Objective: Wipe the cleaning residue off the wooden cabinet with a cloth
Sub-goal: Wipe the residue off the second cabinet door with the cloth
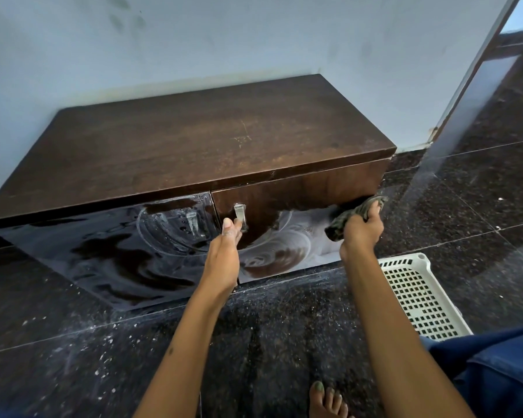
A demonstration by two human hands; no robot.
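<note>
A low dark wooden cabinet (194, 140) stands against the wall, with two glossy doors on its front. White swirls of cleaning residue (281, 245) cover the lower part of the right door, and fainter streaks lie on the left door (109, 251). The upper part of the right door looks wiped. My right hand (361, 233) grips a crumpled grey-green cloth (349, 217) against the right door's right edge. My left hand (225, 251) reaches to the right door's metal handle (239, 215), its fingers hidden behind the palm.
A white perforated plastic basket (417, 294) lies on the dark speckled floor to the right of my right arm. White specks litter the floor in front of the cabinet. A metal door frame (471, 76) rises at the right. My bare foot (326, 399) is at the bottom.
</note>
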